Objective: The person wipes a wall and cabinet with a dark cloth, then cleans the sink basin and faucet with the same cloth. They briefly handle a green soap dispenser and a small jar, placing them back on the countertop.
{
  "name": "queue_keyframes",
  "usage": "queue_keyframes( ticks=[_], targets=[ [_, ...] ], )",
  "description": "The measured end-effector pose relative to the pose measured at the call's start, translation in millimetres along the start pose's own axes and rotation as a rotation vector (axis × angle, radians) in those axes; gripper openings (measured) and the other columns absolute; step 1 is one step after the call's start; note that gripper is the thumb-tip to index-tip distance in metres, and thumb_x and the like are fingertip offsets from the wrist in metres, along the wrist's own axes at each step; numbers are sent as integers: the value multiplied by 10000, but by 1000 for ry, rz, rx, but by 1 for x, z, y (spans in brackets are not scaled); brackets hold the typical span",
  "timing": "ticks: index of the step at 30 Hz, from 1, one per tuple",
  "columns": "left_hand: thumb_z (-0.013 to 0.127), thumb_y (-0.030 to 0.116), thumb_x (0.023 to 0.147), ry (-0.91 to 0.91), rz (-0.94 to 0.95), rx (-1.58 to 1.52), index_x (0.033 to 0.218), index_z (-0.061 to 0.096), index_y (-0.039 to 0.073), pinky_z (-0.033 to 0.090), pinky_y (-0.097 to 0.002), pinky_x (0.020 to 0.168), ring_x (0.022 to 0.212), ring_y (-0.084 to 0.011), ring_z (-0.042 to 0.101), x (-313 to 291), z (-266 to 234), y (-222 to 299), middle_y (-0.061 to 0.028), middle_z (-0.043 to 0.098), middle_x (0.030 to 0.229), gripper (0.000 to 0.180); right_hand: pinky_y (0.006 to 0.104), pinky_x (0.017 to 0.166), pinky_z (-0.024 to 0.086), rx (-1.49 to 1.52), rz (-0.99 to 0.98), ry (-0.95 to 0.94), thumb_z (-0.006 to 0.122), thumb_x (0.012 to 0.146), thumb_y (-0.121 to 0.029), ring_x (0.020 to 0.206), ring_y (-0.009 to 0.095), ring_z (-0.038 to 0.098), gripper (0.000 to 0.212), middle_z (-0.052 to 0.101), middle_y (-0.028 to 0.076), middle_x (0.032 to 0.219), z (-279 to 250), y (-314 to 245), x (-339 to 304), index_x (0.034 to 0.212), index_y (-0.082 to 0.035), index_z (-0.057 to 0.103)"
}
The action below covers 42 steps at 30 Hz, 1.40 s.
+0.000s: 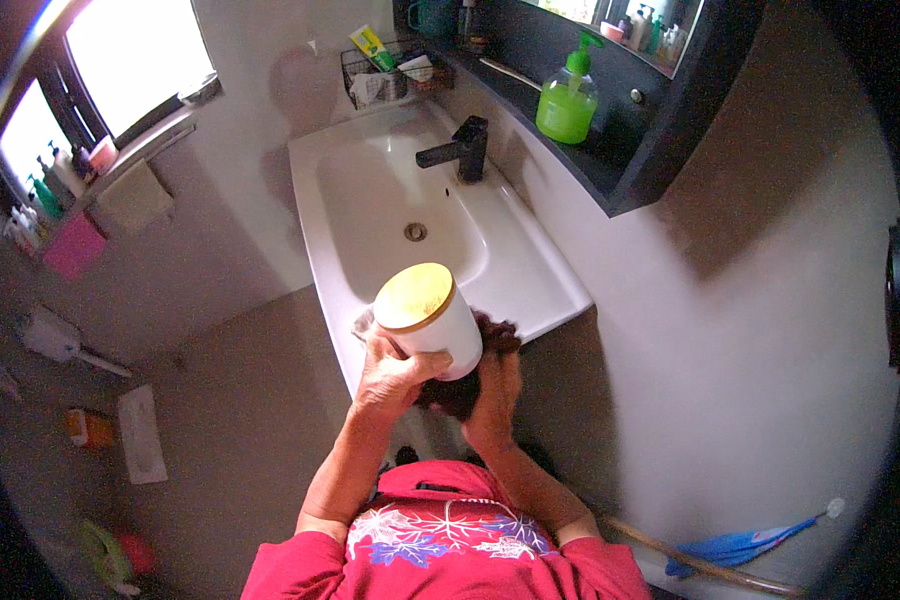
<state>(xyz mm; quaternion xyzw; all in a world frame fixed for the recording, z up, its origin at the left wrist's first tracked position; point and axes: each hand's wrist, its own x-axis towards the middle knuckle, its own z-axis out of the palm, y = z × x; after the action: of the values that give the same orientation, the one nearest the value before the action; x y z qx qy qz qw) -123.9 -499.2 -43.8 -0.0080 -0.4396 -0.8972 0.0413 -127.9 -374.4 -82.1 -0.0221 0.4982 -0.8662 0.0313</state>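
A person's left hand (395,372) is clamping a white jar (432,320) with a wooden lid over the sink's (530,290) front edge while the right hand (495,385), just beside it, is closing on a dark cloth (460,392) beneath, apparently mid-wipe; turning the jar looks next.

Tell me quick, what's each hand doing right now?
Left hand: closed around the white jar with a wooden lid, holding it up.
Right hand: holding a dark brown cloth against the jar's side.
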Motion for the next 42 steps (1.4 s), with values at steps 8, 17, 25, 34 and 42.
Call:
queue_keyframes(
  ticks=[8,17,25,34,42],
  targets=[
    [645,-28,637,135,-22,79,1185,484,-17,497,-317,817,939,-182,586,-5,5,-5,-87,594,1063,571,488,899,346,-924,-647,-198,474,856,-160,1078,302,475,267,523,170,1170,24,-61,-5,1070,-15,542],
    [688,-2,589,119,-20,311,1136,506,-20,512,-303,770,898,-160,591,-12,-2,1,-68,607,991,577,323,915,386,-336,-27,-434,468,915,-324,1007,193,513,447,533,76,1159,11,-51,51,1217,6,476],
    [606,-47,596,138,277,69,1277,367,16,462,-333,881,1002,-201,559,-4,0,-8,-92,557,1089,725,339,833,452,-112,-112,-310,486,911,-295,976,174,538,394,551,79,1126,7,-12,27,1200,-28,486],
    [718,12,605,182,196,282,1291,351,22,425,-335,932,1066,-191,517,-22,-3,-9,-98,517,1165,777,450,981,304,-667,-800,-224,452,873,-195,1161,324,416,470,436,211,1250,5,9,3,1275,37,379],
    [867,59,431,74,277,136,1215,447,18,417,-329,954,1059,-182,533,-23,-14,-4,-71,546,1169,891,386,1024,273,-533,-578,-332,417,924,-399,1230,259,349,558,383,155,1286,25,-26,5,1294,16,369]
  ],
)
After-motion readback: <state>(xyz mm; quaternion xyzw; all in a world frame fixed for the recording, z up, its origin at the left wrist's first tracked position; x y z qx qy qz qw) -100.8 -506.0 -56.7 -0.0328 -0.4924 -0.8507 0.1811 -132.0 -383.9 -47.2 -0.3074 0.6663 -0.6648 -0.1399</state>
